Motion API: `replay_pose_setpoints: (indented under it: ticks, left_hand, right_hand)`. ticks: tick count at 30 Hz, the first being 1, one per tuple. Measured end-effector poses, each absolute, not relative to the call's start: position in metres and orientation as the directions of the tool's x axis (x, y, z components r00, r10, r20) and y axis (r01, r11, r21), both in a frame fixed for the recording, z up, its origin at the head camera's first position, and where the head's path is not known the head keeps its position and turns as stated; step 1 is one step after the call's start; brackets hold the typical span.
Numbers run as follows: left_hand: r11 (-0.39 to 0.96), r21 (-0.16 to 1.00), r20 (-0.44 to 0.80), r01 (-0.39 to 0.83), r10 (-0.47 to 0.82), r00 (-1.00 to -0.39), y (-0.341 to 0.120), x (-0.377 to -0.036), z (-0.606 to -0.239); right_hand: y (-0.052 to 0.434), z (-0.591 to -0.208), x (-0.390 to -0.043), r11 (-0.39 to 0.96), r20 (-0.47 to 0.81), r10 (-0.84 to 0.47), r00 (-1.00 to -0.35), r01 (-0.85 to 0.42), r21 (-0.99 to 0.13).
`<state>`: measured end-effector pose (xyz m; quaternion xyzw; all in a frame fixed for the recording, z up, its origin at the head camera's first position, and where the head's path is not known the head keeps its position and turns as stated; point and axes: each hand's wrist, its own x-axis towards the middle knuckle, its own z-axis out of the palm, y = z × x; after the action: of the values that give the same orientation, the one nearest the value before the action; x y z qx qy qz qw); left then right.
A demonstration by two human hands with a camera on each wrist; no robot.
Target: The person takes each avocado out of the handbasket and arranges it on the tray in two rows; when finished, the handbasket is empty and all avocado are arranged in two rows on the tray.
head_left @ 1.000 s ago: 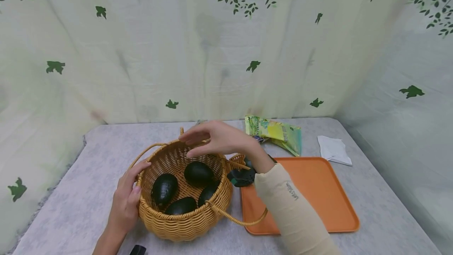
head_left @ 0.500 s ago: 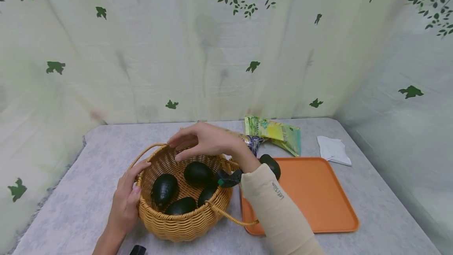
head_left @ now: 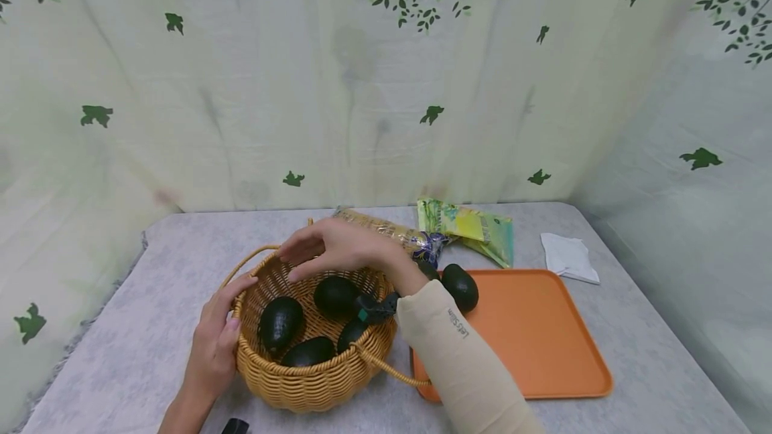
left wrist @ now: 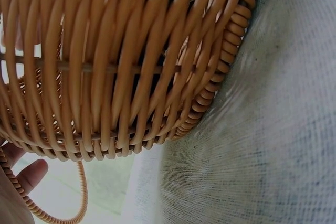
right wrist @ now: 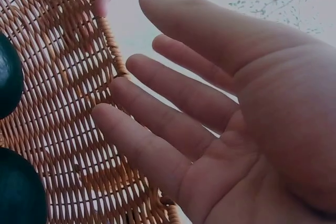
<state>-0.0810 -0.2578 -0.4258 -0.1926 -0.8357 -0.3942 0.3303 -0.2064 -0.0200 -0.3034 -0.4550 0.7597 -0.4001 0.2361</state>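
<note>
1. Four dark, pebbled avocados (head_left: 280,321) are seen from the head view inside a round woven basket (head_left: 313,380) on a grey cloth-covered table (head_left: 651,353). A fifth avocado (head_left: 460,286) lies on the back left corner of a smooth orange tray (head_left: 543,347), just beside the basket. The left hand (head_left: 217,340) is laid against the basket's left rim, fingers relaxed and thumb at the rim, nothing gripped. The right hand (head_left: 338,250) is held flat and loose above the basket's far rim, nothing grasped. Packets (head_left: 464,223) and a white cloth (head_left: 567,256) lie behind the tray; bare table is seen at the left and near edges.

2. Close wicker ribs of the basket (left wrist: 121,61) and its coiled base are shown by the left wrist view, resting on the table (left wrist: 262,129). A fingertip shows at the lower left.

3. Spread, empty fingers (right wrist: 173,129) of the right hand (right wrist: 236,129) are shown by the right wrist view over the basket (right wrist: 68,114) weave, with two avocados (right wrist: 21,192) at the left edge.
</note>
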Motion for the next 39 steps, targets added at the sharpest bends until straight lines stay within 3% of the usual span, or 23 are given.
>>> replay_pose_setpoints:
  ticks: [10, 21, 29, 39]
  left_hand:
    - [0.624, 0.581, 0.645, 0.522, 0.037, -0.763, -0.259, -0.079, -0.427]
    - [0.63, 0.557, 0.663, 0.54, 0.054, -0.746, -0.257, -0.077, -0.424]
    - [0.632, 0.568, 0.654, 0.527, 0.042, -0.755, -0.258, -0.076, -0.425]
    - [0.623, 0.535, 0.696, 0.57, 0.057, -0.716, -0.257, -0.078, -0.425]
  right_hand:
    - [-0.032, -0.311, -0.212, 0.263, -0.034, -0.89, -0.455, -0.451, -0.853]
    - [-0.04, -0.326, -0.216, 0.257, -0.055, -0.908, -0.415, -0.449, -0.856]
    - [-0.041, -0.33, -0.216, 0.368, -0.119, -0.902, -0.415, -0.595, -0.715]
    - [-0.043, -0.331, -0.214, 0.433, -0.164, -0.885, -0.435, -0.643, -0.631]
